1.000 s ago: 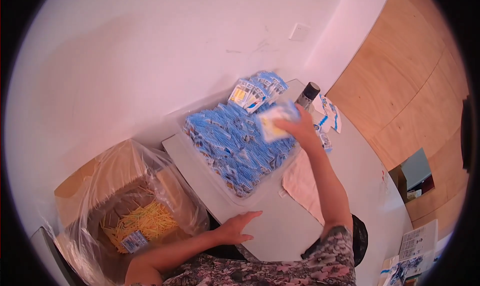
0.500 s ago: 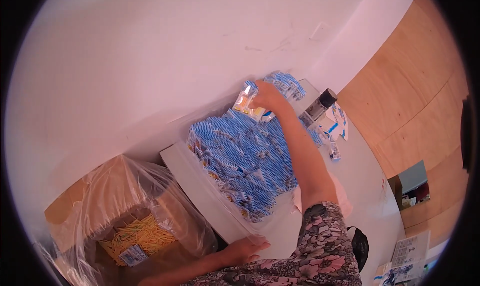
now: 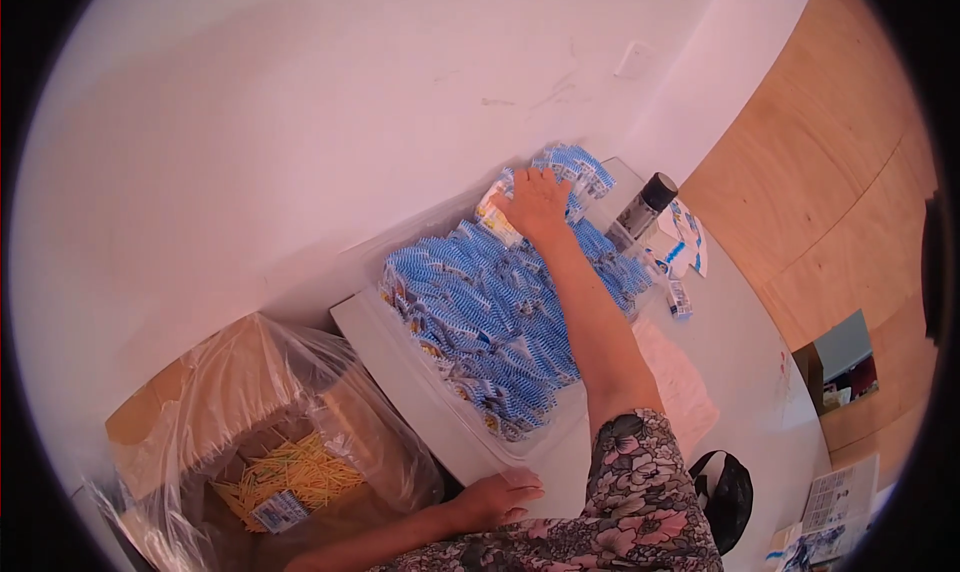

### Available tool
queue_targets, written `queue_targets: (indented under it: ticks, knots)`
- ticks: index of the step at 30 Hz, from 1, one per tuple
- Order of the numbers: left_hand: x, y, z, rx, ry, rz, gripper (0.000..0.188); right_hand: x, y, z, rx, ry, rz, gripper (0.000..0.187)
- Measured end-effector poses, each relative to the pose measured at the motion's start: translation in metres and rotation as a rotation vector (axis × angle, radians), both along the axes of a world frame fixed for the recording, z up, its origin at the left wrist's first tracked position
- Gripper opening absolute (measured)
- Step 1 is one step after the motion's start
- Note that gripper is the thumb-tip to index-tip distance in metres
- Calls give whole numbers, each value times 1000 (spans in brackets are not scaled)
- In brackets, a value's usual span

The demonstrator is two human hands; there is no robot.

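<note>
A clear plastic bin [image 3: 450, 397] on the table is heaped with small blue-and-white striped packets [image 3: 490, 307]. My right hand [image 3: 537, 204] lies on the packets at the bin's far end, fingers spread, palm down. Beside its fingertips, a few clear-fronted packets [image 3: 497, 212] with yellow and orange contents show; the palm hides the rest. More striped packets [image 3: 580, 169] are piled just beyond the hand. My left hand [image 3: 497, 499] rests by the bin's near corner, fingers loosely bent and partly apart, with nothing visible in it.
To the left, a cardboard box [image 3: 150, 412] lined with clear plastic holds thin yellow sticks [image 3: 290, 472] and one packet [image 3: 280, 512]. Right of the bin are a black-capped jar [image 3: 655, 194], a small packet [image 3: 680, 299], a pink cloth [image 3: 675, 382] and a black bag [image 3: 727, 502]. A wall stands behind.
My right hand has gone from gripping clear-fronted packets to lying spread over them, and the packets now sit lower and flatter. My left hand stays by the bin's corner. The view has shifted slightly.
</note>
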State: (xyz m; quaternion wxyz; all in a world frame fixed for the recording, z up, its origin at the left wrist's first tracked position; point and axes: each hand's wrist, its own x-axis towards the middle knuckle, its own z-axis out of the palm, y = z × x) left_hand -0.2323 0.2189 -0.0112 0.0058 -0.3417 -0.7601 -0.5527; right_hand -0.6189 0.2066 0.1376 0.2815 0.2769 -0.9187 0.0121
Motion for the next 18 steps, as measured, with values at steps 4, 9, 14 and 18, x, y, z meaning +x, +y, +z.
queue_targets:
  ticks: [4,9,14,18]
  knots:
    - [-3,2,5,-6,62,-13,42,7,-4,14,-5,-88,4,64]
    - [4,0,12,47,34,-26,39,43,6,41,-163,2,86,71]
    - [47,-13,43,132,-49,-2,34,88,32,53,-261,55,422,57]
    - [111,-60,62,221,-15,189,30,232,12,92,-278,-105,794,36]
